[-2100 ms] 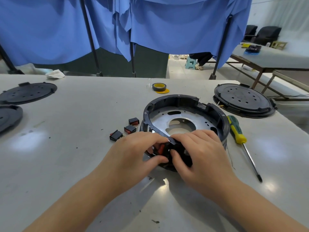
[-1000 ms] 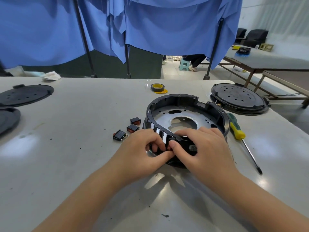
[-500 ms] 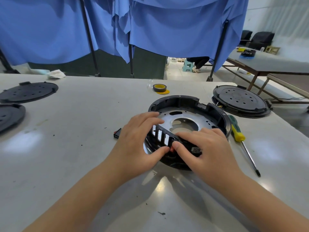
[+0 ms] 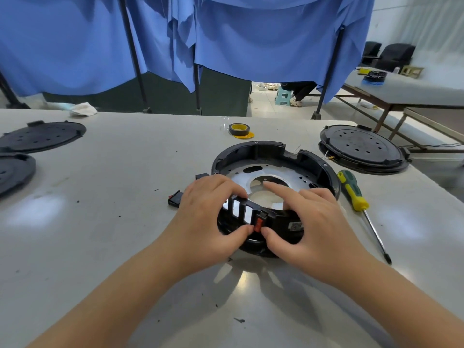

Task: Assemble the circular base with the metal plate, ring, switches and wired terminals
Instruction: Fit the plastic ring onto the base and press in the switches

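now black circular base [image 4: 253, 153] with silver metal plate [image 4: 236, 178], red switch [image 4: 258, 223] in its wall slot, left grip [image 4: 203, 217] and right grip [image 4: 319, 222] both clasping the rim

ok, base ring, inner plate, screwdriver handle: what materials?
Base ring: looks like moulded black plastic, matt, with ribs and cut-outs.
Inner plate: probably stamped sheet metal, bare silver sheen, punched holes.
Screwdriver handle: green and yellow, likely plastic or rubber grip; cannot tell which.
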`<state>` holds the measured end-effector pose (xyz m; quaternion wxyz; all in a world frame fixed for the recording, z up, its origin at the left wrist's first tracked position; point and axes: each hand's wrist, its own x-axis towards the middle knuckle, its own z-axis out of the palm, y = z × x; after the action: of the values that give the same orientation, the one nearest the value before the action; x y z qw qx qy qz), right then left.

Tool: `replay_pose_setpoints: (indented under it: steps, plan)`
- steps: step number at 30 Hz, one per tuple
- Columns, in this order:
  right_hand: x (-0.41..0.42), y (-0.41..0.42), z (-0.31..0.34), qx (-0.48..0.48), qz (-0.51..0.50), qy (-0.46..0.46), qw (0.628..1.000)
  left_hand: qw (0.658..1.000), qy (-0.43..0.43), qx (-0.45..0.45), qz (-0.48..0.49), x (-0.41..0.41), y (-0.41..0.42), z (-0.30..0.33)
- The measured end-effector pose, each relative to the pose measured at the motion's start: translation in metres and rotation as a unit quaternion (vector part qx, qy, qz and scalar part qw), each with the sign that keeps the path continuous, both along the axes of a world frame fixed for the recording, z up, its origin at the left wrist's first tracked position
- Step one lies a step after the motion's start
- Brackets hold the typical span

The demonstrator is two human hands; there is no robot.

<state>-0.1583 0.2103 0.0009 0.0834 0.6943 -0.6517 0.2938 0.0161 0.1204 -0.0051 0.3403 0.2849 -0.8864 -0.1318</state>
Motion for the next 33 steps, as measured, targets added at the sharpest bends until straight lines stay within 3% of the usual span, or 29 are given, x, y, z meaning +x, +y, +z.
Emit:
replay_pose_setpoints:
  steps: [33]
  plan:
    - [-0.018, -0.005, 0.004, 0.031, 0.034, 0.012, 0.999, 0.998, 0.043, 0.026, 0.025, -0.013, 0.002, 0.0]
